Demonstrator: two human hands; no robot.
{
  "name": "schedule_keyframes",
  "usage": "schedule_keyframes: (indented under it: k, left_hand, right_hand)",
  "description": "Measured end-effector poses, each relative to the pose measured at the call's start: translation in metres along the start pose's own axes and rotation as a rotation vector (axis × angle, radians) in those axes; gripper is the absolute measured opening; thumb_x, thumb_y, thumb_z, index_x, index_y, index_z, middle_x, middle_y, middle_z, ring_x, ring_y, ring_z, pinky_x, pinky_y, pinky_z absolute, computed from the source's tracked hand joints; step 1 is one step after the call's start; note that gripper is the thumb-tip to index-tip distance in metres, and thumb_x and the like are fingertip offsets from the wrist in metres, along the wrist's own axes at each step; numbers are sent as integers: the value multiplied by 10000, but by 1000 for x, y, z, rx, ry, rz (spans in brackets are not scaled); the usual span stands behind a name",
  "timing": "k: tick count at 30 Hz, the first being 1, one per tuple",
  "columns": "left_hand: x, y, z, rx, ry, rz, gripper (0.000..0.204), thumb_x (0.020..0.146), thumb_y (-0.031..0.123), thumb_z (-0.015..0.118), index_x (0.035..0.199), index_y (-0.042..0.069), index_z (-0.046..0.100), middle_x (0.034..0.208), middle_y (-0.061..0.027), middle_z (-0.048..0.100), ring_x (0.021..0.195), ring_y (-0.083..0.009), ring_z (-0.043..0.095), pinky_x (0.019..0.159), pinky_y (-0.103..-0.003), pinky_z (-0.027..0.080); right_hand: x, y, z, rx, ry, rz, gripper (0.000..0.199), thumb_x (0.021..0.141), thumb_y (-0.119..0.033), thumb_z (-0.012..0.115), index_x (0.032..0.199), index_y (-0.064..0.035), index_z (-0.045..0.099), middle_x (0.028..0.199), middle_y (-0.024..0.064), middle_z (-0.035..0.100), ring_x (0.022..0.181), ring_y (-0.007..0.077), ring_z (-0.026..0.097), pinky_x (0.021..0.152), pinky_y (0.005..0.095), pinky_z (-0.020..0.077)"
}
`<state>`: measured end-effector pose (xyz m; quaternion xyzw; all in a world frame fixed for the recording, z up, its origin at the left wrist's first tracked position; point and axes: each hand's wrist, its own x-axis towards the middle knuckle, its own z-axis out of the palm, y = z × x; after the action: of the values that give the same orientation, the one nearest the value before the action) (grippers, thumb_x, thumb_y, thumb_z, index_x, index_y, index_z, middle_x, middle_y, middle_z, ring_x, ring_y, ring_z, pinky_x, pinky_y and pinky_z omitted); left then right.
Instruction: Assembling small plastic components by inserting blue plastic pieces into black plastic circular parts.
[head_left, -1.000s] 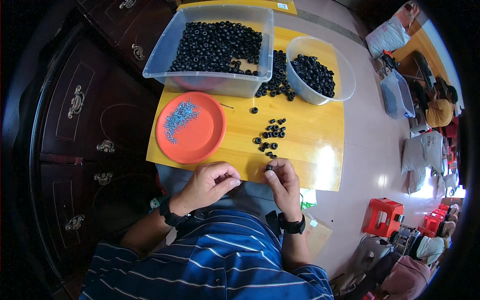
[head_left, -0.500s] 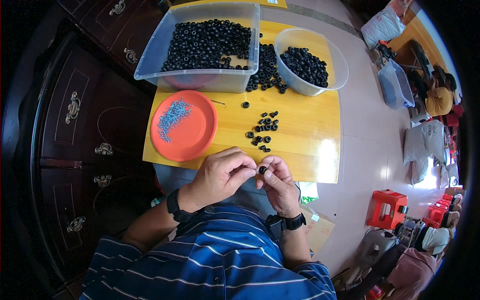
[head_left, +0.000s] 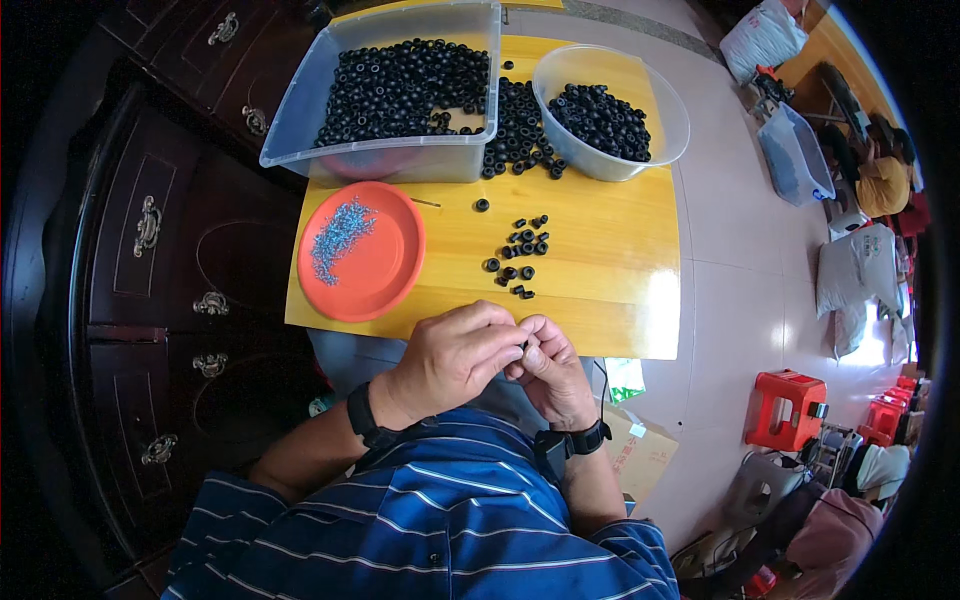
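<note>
Both hands meet just off the table's near edge. Between the fingertips of my right hand (head_left: 555, 375) is a small black ring-shaped part (head_left: 523, 346), now mostly covered by fingers. My left hand (head_left: 455, 355) is closed, thumb and forefinger pinched against that same part; anything tiny in the pinch is hidden. Ahead of them on the yellow table (head_left: 600, 300) lies a loose group of black rings and short black cylinders (head_left: 526, 238). To the left, an orange-red plate (head_left: 395, 270) carries a heap of tiny silvery-blue metal pieces (head_left: 342, 238).
At the back stand a large clear plastic bin (head_left: 400, 160) and a round clear tub (head_left: 610, 165), both holding many black rings. More black rings (head_left: 520, 125) lie between them. Dark wooden drawers (head_left: 150, 280) rise on the left. A red stool (head_left: 785, 410) stands on the right-hand floor.
My left hand has come further over the black ring, so the fingers now cover most of it. The view has shifted slightly.
</note>
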<state>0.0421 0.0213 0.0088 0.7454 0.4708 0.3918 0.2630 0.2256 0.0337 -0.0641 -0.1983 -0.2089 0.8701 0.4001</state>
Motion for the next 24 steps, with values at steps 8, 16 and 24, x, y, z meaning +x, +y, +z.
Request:
schedule_keyframes:
  k: [8, 16, 24]
  left_hand:
    - [1, 6, 16, 145, 47, 139, 362, 746, 52, 795, 1099, 43, 715, 995, -92, 666, 859, -249, 683, 720, -350, 567]
    - [6, 5, 18, 123, 37, 139, 354, 738, 23, 783, 1082, 47, 703, 1019, -94, 660, 877, -269, 674, 748, -360, 558]
    - [11, 0, 16, -9, -28, 82, 288, 810, 29, 753, 1091, 10, 691, 1015, -114, 659, 855, -243, 684, 735, -337, 552]
  right_hand:
    - [-4, 2, -2, 154, 12, -53, 291, 925, -193, 741, 1119, -36, 591, 928, 13, 666, 815, 86, 657, 743, 209, 551]
    - [-6, -7, -4, 15, 20, -33, 304, 951, -185, 708, 1192, -32, 602, 1000, 39, 689, 886, 92, 664, 795, 230, 555]
    - [-10, -11, -12, -154, 29, 4, 287, 984, -276, 668, 1144, -38, 650, 916, 9, 670, 744, 71, 610, 682, 203, 497]
